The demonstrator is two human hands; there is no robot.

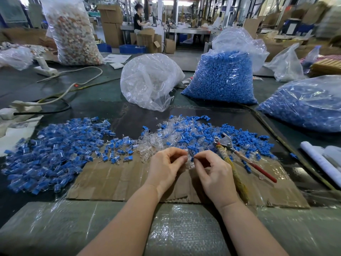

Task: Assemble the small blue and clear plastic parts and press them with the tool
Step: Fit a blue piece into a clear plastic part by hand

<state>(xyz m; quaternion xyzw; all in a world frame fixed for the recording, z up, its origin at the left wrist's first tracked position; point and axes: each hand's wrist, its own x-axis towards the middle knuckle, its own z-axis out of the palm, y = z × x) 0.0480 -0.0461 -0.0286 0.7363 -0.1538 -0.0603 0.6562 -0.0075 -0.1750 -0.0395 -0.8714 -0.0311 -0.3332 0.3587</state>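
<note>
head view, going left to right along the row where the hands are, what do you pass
Pile of assembled blue and clear parts → left hand → clear part pinched between both hands → right hand → pliers-like tool lying on the cardboard.

A flattened sheet of brown cardboard (118,180) lies on the desk (103,97), whose near edge is covered with clear plastic wrap (184,230). At the left, white power strips (45,70) with pale and black cables (60,93) rest on the desk, and a tall clear bag of mixed pale and orange pieces (73,32) stands behind them. Farther back are stacked cardboard boxes (111,23), blue crates (132,48) on the floor, and a seated person in a black top (138,18) at another bench.
</note>
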